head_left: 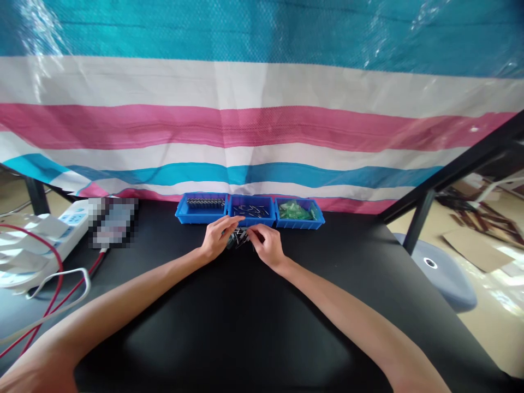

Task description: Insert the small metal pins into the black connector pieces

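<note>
My left hand (216, 238) reaches in from the left, fingers stretched to the right and thumb apart below them. Beside its thumb, on the black table, lies a small pile of thin metal pieces (238, 238). On the pile's right side my right hand (268, 246) has its thumb and fingers drawn together; whatever they pinch is too small to make out. Just behind both hands stands a blue bin (251, 221) with slim dark metal pins in it. To its left, another blue bin (200, 218) contains a row of small metal cylinders.
A third blue bin (301, 224) on the right contains green plastic pieces. White power strips (65, 232) with red and white cables occupy the table's left side, near a blurred-out device (114, 221). Striped sheeting (262, 125) hangs behind. A grey stool (442, 273) stands at right.
</note>
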`<state>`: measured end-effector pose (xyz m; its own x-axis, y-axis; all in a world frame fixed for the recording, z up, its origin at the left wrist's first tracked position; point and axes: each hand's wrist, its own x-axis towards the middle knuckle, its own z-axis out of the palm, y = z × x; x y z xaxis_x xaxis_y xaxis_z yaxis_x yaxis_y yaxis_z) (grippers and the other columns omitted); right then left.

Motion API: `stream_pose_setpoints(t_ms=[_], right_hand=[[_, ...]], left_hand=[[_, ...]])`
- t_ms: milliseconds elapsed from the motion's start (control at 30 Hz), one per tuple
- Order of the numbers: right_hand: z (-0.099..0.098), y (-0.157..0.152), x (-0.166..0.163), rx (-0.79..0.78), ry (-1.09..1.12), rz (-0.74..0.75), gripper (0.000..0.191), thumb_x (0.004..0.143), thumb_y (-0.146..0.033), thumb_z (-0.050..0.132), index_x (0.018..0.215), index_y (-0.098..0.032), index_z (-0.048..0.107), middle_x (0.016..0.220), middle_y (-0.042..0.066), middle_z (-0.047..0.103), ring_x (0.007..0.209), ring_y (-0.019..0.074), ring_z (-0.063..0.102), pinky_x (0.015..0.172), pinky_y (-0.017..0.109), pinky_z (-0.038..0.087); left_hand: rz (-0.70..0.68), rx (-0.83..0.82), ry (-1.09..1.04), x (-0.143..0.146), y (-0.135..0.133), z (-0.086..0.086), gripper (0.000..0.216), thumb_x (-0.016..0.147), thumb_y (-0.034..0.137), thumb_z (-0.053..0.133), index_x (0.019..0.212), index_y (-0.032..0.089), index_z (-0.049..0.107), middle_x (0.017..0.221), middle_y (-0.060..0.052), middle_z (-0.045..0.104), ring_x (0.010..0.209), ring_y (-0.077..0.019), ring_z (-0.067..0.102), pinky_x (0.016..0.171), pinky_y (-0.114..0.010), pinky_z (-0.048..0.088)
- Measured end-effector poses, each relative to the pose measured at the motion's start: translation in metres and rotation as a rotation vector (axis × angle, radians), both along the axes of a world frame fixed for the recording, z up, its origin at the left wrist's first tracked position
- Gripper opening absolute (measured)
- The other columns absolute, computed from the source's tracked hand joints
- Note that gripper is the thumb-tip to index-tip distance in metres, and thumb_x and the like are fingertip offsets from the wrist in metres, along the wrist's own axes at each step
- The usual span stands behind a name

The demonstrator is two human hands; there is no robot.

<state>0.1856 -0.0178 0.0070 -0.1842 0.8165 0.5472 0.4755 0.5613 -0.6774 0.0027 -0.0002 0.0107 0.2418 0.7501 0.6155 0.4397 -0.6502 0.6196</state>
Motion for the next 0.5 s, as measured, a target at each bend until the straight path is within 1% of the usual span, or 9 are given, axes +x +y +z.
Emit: stream_pose_setpoints(t_ms=[100,167,300,500], right_hand=[[0.001,-0.001,0.0,-0.012,0.032,0.003,0.017,0.092,-0.024,0.05,0.091,-0.019,0.067,0.084,0.004,0.07,0.072,0.0164,0.066,0.068,0.026,0.05],[0.001,-0.001,0.001,-0.016,0.04,0.009,0.017,0.092,-0.023,0.049,0.094,-0.019,0.066,0.086,0.004,0.07,0.071,0.0159,0.065,0.068,0.026,0.05],[0.001,-0.002,0.001,-0.017,0.044,0.025,0.018,0.091,-0.023,0.049,0.1,-0.019,0.064,0.08,0.003,0.069,0.062,0.0143,0.062,0.064,0.025,0.05],[0.001,-0.003,0.002,-0.023,0.051,0.058,0.025,0.092,-0.025,0.049,0.113,-0.019,0.059,0.071,0.0,0.064,0.057,0.013,0.058,0.062,0.025,0.049]], left_hand=[[-0.003,-0.019,-0.011,0.0,0.001,-0.002,0.023,0.093,0.03,0.049,0.102,0.018,0.067,0.091,-0.005,0.069,0.074,-0.0122,0.061,0.071,-0.022,0.047],[0.009,-0.042,-0.014,0.0,0.001,-0.003,0.022,0.092,0.032,0.051,0.099,0.017,0.066,0.089,-0.004,0.069,0.072,-0.0118,0.062,0.07,-0.021,0.047],[0.038,-0.083,-0.025,0.0,0.002,-0.008,0.021,0.09,0.034,0.054,0.096,0.016,0.064,0.077,0.0,0.067,0.06,-0.0087,0.058,0.06,-0.017,0.045],[-0.005,-0.114,-0.033,0.0,0.002,-0.013,0.02,0.091,0.033,0.054,0.099,0.017,0.061,0.062,0.003,0.061,0.052,-0.0075,0.056,0.053,-0.016,0.043]])
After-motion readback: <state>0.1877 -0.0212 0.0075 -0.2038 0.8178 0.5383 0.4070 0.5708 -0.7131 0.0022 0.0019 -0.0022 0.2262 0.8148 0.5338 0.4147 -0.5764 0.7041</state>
